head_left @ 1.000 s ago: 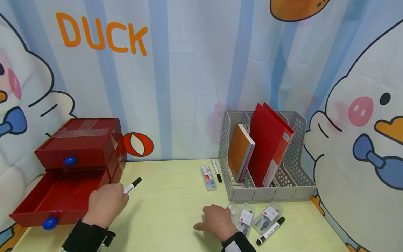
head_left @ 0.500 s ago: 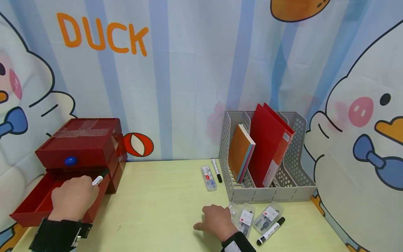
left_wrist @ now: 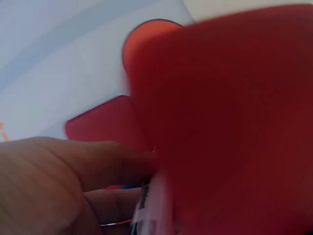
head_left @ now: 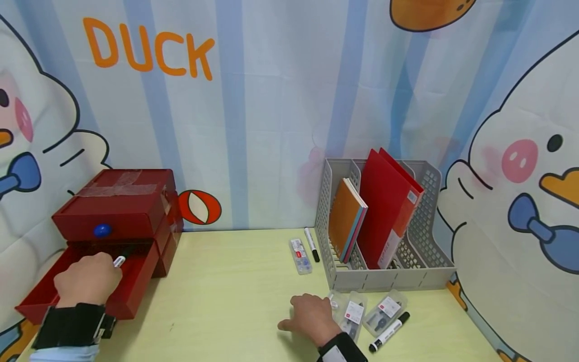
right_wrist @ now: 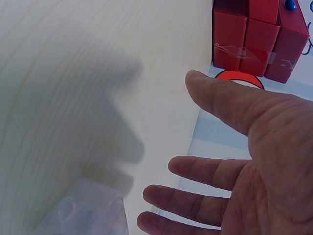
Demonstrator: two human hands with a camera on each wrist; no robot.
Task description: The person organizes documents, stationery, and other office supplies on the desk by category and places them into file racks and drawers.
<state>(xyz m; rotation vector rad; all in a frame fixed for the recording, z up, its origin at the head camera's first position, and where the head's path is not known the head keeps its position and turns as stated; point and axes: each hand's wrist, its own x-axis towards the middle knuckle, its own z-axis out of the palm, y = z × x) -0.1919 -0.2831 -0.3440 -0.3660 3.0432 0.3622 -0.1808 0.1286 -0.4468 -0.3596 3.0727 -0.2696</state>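
Note:
My left hand (head_left: 88, 279) is over the pulled-out red drawer (head_left: 131, 301) of a dark red drawer box (head_left: 113, 216), at the left in the head view. It pinches a white marker (head_left: 119, 261) whose dark end points into the drawer. In the left wrist view the marker (left_wrist: 152, 205) shows between thumb and fingers, partly hidden by the blurred red drawer wall (left_wrist: 230, 117). My right hand (head_left: 313, 318) hovers palm down, fingers spread and holding nothing, beside clear plastic cases (head_left: 354, 311). From the right wrist view, the hand (right_wrist: 274, 161) has its thumb apart from the fingers.
A grey perforated file rack (head_left: 389, 279) holds notebooks (head_left: 345, 216) and a red folder (head_left: 389, 206). Left of it lie a small case (head_left: 300, 256) and a marker (head_left: 311, 245). Another marker (head_left: 389, 333) lies by a clear case (head_left: 384, 311) at front right.
My left hand has moved left with the marker, from beside the open drawer to over and into it. The right hand has stayed in place.

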